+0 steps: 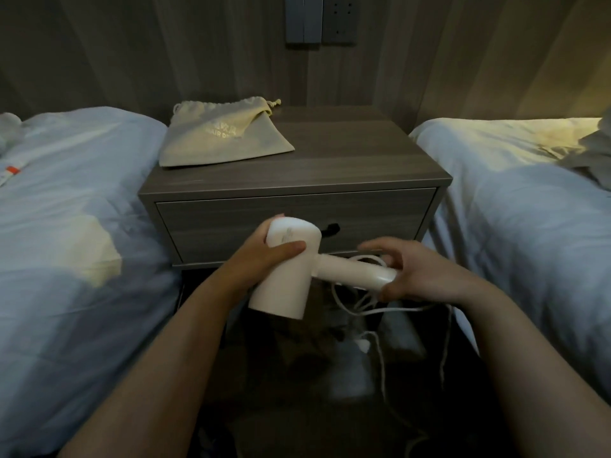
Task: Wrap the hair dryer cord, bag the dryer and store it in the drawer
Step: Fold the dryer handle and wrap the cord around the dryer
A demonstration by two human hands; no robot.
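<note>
Drawer front shut; hair dryer and loose cord hang before it; beds flank the gap.

1. The bag's printed lettering is too faint to read.
2. The right hand is motion-blurred and hides the dryer handle's end.
3. The cord fades into the dark floor below.
4. Both beds run past the side edges.

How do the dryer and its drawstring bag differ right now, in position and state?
The hair dryer is held in the air by the left hand and right hand; the bag lies flat and untouched on the nightstand. The dryer is white and rigid; the bag is beige, soft and looks empty.
</note>
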